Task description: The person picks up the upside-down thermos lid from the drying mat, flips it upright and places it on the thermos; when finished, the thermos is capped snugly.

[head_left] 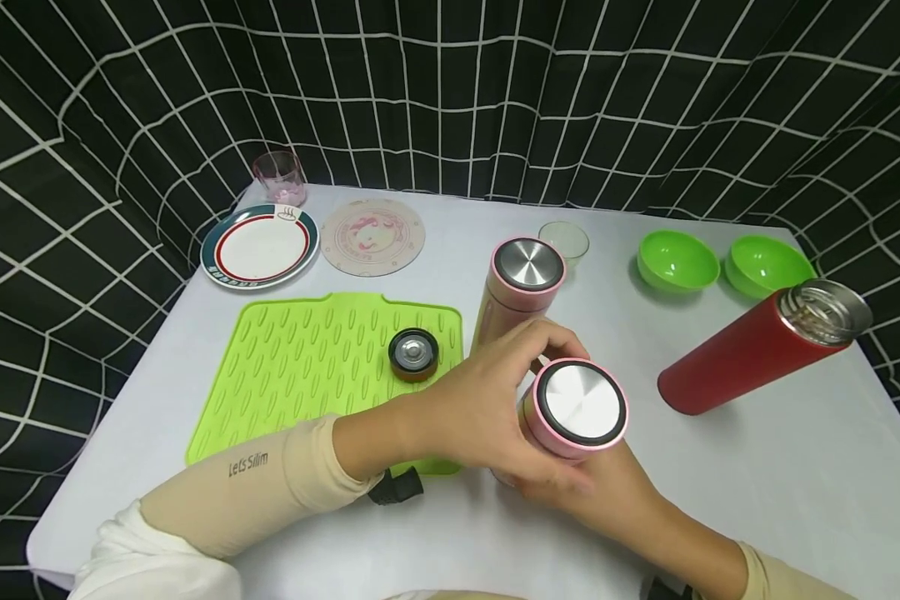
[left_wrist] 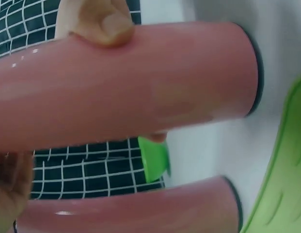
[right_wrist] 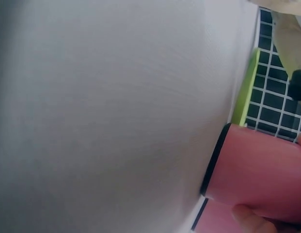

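Your fingers curl round the front pink flask from both sides: your left hand sits high, just under the steel lid, your right hand lower on the body. The flask lies between them, so neither hand is nearer; its long axis runs roughly upright, across the wrapped fingers. Whether its base touches the worktop, you cannot tell. Just beyond your left hand stands the rear pink flask, also lidded. Left of it lies the green mat, bearing a black-rimmed stopper; well off to your right stands the open red flask, near two green bowls.
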Demonstrator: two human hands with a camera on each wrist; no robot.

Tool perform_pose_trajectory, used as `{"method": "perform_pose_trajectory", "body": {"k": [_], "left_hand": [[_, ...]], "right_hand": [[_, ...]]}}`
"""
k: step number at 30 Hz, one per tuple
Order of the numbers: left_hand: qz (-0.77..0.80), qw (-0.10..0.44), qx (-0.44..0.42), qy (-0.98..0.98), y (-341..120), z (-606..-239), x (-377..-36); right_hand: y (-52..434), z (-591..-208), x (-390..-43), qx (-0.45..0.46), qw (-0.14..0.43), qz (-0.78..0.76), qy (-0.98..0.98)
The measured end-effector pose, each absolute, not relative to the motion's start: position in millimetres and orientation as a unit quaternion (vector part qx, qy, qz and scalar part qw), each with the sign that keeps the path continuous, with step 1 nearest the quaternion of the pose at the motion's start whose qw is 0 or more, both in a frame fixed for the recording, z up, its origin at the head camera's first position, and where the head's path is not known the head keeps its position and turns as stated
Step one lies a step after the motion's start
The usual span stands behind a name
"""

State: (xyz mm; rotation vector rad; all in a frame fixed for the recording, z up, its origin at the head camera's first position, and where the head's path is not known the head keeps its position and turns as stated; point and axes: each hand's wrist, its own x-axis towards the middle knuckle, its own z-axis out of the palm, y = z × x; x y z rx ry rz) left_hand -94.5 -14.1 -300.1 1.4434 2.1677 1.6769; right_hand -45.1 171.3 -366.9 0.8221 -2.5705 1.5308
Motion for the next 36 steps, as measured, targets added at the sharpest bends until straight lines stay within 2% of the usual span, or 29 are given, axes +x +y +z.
{"method": "perform_pose_trajectory", "body": {"k": [3, 7, 13, 19, 25, 30, 32, 36], "left_hand": [[0.537, 0.015, 0.468, 0.702, -13.5, -298.6, -95.9], [0.551, 0.046, 0.488, 0.675, -13.9, -296.3, -96.6], [0.544, 0.013, 0.452, 0.707, -13.5, -293.1, -93.9], [0.593, 0.114, 0.469, 0.644, -18.2, -293.4, -102.8], [0.565, 0.084, 0.442, 0.692, -17.0, -292.7, -99.5], [0.584, 0.137, 0.447, 0.663, -22.7, -290.6, -104.4], [0.575, 0.131, 0.449, 0.671, -21.9, -290.0, -103.0], [0.558, 0.074, 0.439, 0.700, -17.5, -290.8, -97.6]], "right_hand": [[170.6, -372.7, -46.5, 0.268, 0.015, 0.508, -0.819], [171.8, -367.0, -45.9, 0.281, 0.009, 0.536, -0.796], [171.3, -367.4, -47.8, 0.277, 0.038, 0.497, -0.822], [162.5, -345.7, -42.8, 0.279, 0.003, 0.539, -0.794], [163.1, -342.9, -40.5, 0.249, -0.006, 0.526, -0.813], [164.6, -347.6, -41.1, 0.250, -0.019, 0.539, -0.804], [166.6, -353.0, -42.9, 0.265, -0.006, 0.531, -0.804], [172.3, -367.4, -46.4, 0.260, -0.009, 0.521, -0.813]]}}
